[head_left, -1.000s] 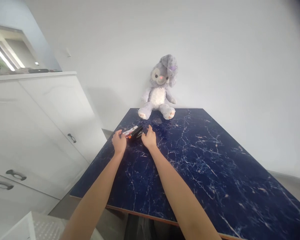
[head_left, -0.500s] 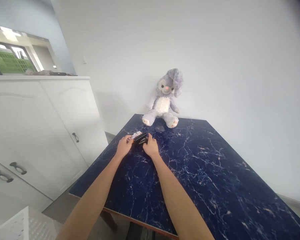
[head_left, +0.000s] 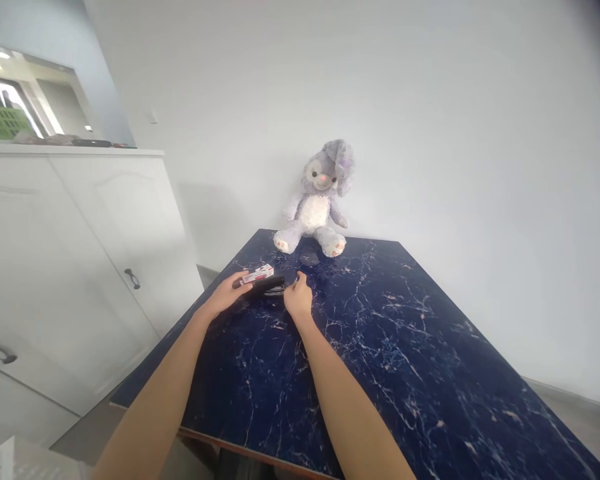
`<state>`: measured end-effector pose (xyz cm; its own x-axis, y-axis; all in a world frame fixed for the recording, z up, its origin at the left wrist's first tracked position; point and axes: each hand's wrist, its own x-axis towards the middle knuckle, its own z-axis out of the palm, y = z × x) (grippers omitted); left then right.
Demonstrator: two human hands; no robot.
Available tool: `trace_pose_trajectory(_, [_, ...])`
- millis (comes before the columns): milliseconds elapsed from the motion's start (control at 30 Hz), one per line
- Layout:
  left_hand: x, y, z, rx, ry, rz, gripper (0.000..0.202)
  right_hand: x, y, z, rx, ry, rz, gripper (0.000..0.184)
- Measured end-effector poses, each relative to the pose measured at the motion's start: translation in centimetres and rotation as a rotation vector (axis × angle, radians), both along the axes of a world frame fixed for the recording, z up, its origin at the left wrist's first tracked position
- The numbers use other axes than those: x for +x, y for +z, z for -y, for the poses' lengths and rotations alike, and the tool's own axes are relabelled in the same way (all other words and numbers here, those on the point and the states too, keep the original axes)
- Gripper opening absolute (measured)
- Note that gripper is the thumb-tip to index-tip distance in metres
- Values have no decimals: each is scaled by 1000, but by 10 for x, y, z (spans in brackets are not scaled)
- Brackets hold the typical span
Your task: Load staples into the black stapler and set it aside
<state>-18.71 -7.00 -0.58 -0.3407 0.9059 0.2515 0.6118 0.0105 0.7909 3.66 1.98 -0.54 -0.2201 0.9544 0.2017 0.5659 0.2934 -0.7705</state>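
Observation:
A black stapler (head_left: 269, 286) lies on the dark blue marbled table (head_left: 390, 347) near its far left part. My left hand (head_left: 227, 295) grips the stapler's left end, fingers curled on it. A small white and red box (head_left: 257, 274) rests just behind that hand, touching or very near the stapler. My right hand (head_left: 298, 299) is closed at the stapler's right end, fingertips on it.
A grey and white plush toy (head_left: 316, 202) sits at the table's far edge against the white wall. White cabinets (head_left: 80, 253) with dark handles stand to the left, close to the table's left edge. A white grid object (head_left: 0, 463) shows at the bottom left.
The view has shifted a little. My left hand slid further left along the stapler, and the small box now sits more apart behind it. My right hand stays at the right end.

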Motion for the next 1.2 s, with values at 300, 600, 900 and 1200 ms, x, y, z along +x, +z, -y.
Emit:
trace_pose_trajectory(300, [4, 5, 3, -12, -42, 169, 58, -1, -8, -7, -113, -101, -511, 48])
trace_pose_trajectory(600, [-2, -4, -4, 32, -61, 251, 67, -4, -11, -11, -330, 97, -869, 61])
trace_pose_trajectory(900, [-2, -2, -4, 45, -70, 319, 67, 6, -3, -13, -500, 215, -967, 65])
trace_pose_trajectory(1200, [-2, 2, -4, 8, -58, 354, 65, 9, -4, -15, -541, 260, -1031, 67])
